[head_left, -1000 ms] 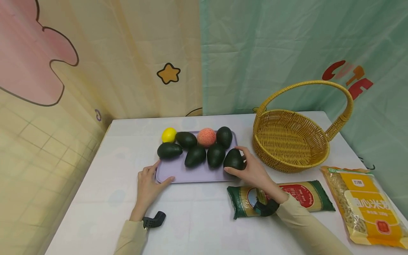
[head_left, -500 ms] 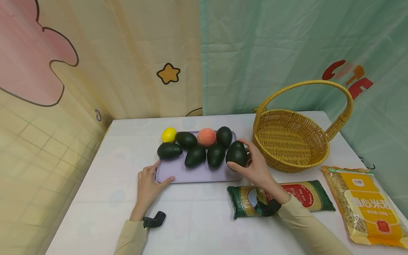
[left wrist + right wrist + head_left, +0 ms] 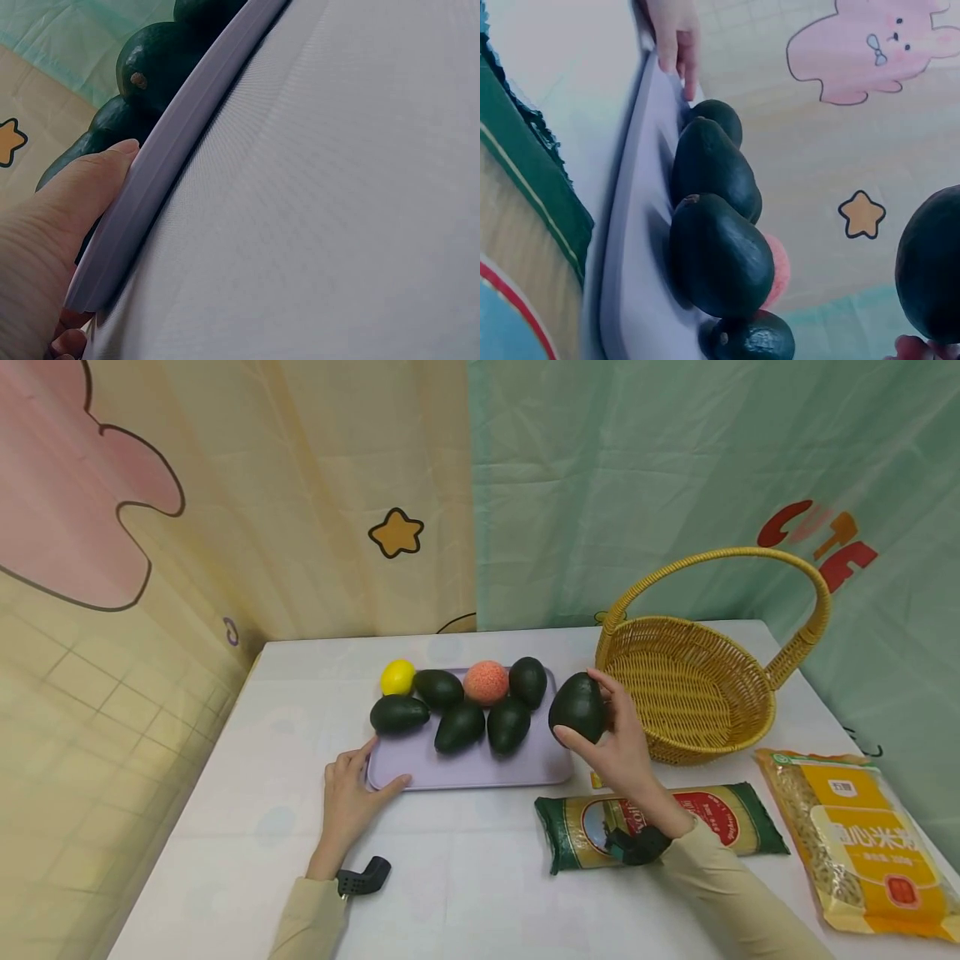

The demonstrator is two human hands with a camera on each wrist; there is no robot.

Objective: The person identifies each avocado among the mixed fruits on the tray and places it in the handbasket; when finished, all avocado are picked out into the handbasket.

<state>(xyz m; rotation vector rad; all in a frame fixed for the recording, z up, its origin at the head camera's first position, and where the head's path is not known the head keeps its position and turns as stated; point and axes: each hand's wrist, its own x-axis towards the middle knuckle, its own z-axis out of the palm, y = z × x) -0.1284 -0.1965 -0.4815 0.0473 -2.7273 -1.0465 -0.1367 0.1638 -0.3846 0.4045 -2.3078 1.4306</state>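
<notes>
My right hand [image 3: 618, 739] grips a dark green avocado [image 3: 577, 708], raised beside the right end of the lilac tray [image 3: 420, 772]. In the right wrist view that avocado [image 3: 937, 262] shows at the right edge, fingertips below it. At the tray's near left corner my left hand [image 3: 348, 793] holds the rim. The left wrist view shows its thumb [image 3: 112, 161] over the tray wall and other fingers curled by the corner. Several more avocados [image 3: 460, 727] lie on the tray, with a pink-orange textured ball [image 3: 486, 682] and a yellow lemon [image 3: 397, 677] along the back.
A wicker basket [image 3: 678, 689] with a tall handle stands right of the tray, behind my right hand. Under my right wrist lies a green-ended spaghetti pack [image 3: 705, 814]. A yellow noodle bag [image 3: 862, 843] is at the far right. Curtains rise behind the table.
The right hand has lifted its avocado off the tray and carried it up and rightward toward the basket. My left hand stays at the tray corner.
</notes>
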